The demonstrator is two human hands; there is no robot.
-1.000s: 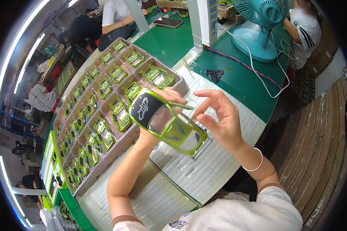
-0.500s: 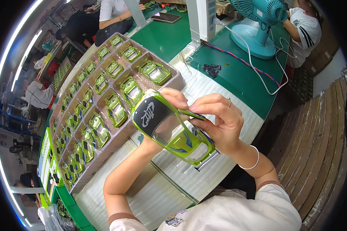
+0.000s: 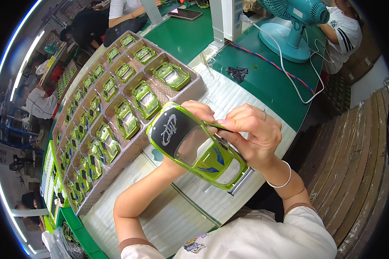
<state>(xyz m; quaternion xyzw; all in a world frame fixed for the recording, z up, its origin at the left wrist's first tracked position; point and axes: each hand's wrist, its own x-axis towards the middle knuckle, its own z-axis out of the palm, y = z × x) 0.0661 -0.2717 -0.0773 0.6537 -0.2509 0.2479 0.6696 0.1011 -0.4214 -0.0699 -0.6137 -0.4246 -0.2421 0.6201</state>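
Observation:
A green toy car body (image 3: 209,159) with a black panel marked in silver at one end and a silver bar at the other is held tilted above the work surface. My left hand (image 3: 199,111) supports it from underneath and behind, its fingertips showing over the far side edge. At that same edge, my right hand (image 3: 256,134) pinches a thin dark strip (image 3: 221,127) between thumb and fingers; whether the strip is attached to the body cannot be made out. Just beyond stands a clear plastic tray (image 3: 198,87) with similar green car bodies (image 3: 172,76) in its compartments.
A teal fan (image 3: 289,36) stands on the green table at the far right, with a white cable (image 3: 282,60) beside it. Small black pieces (image 3: 237,74) lie nearer. A phone (image 3: 185,14) rests at the back. Other people sit around; stacked cardboard (image 3: 350,172) is at right.
The car body has tipped slightly, its silver-bar end shifting right and down. My right hand has moved a little to the right, still pinching at the edge.

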